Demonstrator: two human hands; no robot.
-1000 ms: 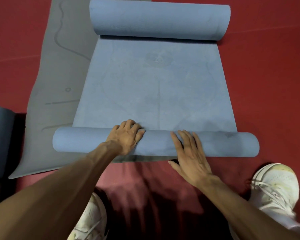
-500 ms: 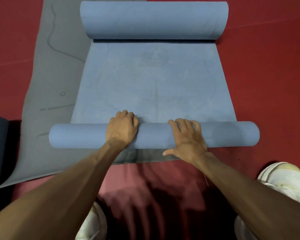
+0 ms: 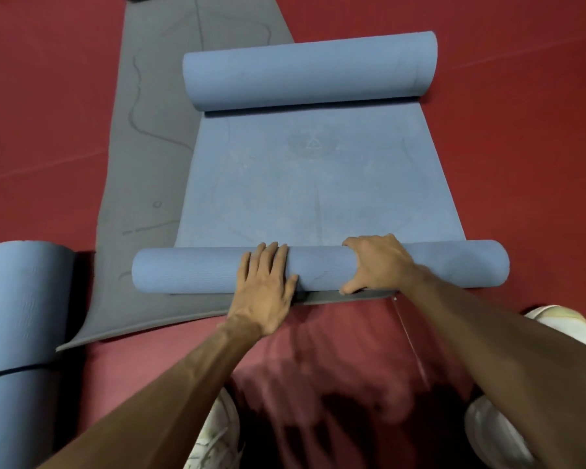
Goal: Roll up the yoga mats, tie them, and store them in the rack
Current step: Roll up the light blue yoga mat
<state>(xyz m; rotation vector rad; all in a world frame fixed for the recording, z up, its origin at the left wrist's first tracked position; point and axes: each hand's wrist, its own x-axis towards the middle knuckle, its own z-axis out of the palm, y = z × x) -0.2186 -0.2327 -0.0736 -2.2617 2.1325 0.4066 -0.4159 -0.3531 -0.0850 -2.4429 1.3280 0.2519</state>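
1. The flat stretch of the blue mat (image 3: 318, 184) lies open between its near roll (image 3: 190, 272) and its far roll (image 3: 308, 72). Red floor (image 3: 521, 147) lies to the right.
2. The near roll lies crosswise over the near edge of a grey mat (image 3: 149, 130), which runs far and left beneath the blue mat.
3. The left hand (image 3: 264, 286) lies flat on the roll's middle with its fingers straight.
4. The right hand (image 3: 379, 265), just to the right, grips the roll, with fingers curled over the far side and the thumb on the near side.
5. Another rolled blue mat (image 3: 21, 316), bound by a dark band (image 3: 14, 370), lies at the left edge, apart from the near roll.
6. 1 white shoe (image 3: 562, 323) sits near right and 1 more (image 3: 217, 434) sits near, below the left arm.
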